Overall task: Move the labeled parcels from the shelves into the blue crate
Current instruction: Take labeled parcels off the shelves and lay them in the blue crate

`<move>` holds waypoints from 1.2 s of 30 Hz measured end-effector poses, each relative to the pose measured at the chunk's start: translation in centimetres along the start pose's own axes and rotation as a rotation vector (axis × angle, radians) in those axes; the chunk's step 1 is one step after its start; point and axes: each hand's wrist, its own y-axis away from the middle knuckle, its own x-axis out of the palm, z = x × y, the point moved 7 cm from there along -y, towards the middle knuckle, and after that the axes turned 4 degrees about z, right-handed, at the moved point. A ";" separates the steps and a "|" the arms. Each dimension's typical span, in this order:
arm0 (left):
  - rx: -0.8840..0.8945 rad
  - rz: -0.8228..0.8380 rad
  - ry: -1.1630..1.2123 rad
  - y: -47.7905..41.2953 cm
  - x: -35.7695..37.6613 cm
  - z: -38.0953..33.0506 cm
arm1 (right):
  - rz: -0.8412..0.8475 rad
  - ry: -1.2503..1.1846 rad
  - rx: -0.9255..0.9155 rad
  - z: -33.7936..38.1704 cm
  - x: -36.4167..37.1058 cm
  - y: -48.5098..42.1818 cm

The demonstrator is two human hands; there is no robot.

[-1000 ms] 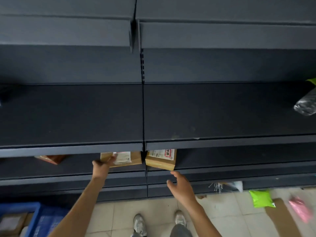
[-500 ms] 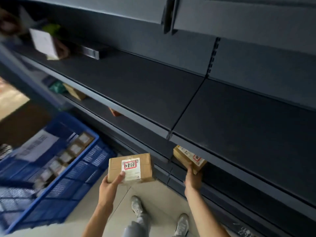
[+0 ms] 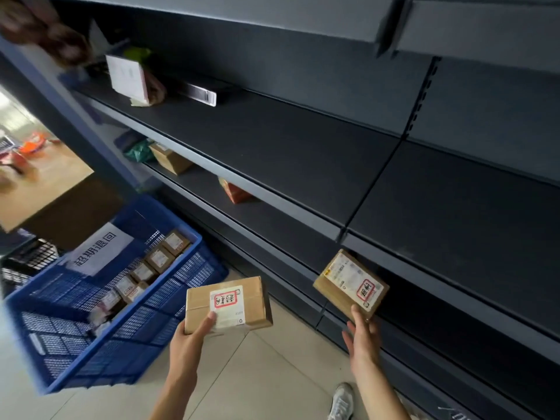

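Observation:
My left hand (image 3: 190, 336) grips a brown cardboard parcel (image 3: 200, 304) with a white label and red stamp, held over the floor just right of the blue crate (image 3: 127, 328). My right hand (image 3: 362, 331) holds a second labeled brown parcel (image 3: 350, 281) by its lower edge, tilted, just in front of the low shelf (image 3: 303, 247). The crate sits on the floor at the lower left and holds a row of several small labeled parcels (image 3: 142, 272) and a white paper sign (image 3: 97, 248).
Dark metal shelves run along the right. More items stay on them: a brown box (image 3: 169, 159) beside a green packet (image 3: 138, 151), an orange box (image 3: 236, 192), a white bag (image 3: 128, 77) and a dark flat box (image 3: 200, 92). My shoe (image 3: 342, 401) stands on the tiled floor.
Both hands took a parcel from the low shelf; the left one came out first, the right one has now cleared the shelf. My view swung left and brought the blue crate into sight.

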 end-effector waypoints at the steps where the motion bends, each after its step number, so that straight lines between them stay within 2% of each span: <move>1: 0.009 0.001 0.007 -0.4 -1.0 -0.3 | 0.037 0.047 -0.006 -0.7 0.9 0.9; 6: 0.049 -0.009 0.032 -2.1 -8.4 -1.2 | 0.272 0.287 0.023 -6.3 7.7 6.7; 10: 0.052 -0.020 0.071 -3.2 -15.7 -0.5 | 0.503 0.541 -0.081 -10.0 14.4 11.1; 19: -0.054 -0.089 0.187 -5.9 -27.7 3.8 | 0.668 0.921 -0.145 -15.6 25.1 14.8; 26: -0.124 -0.280 0.311 -9.2 -33.4 3.8 | 0.780 1.025 -0.119 -21.3 35.5 13.2; 30: -0.179 -0.469 0.414 -11.0 -38.1 3.8 | 0.894 1.118 0.001 -26.5 42.9 11.5; 36: -0.278 -0.665 0.424 -14.4 -42.5 5.2 | 1.097 1.289 0.151 -32.3 53.3 9.3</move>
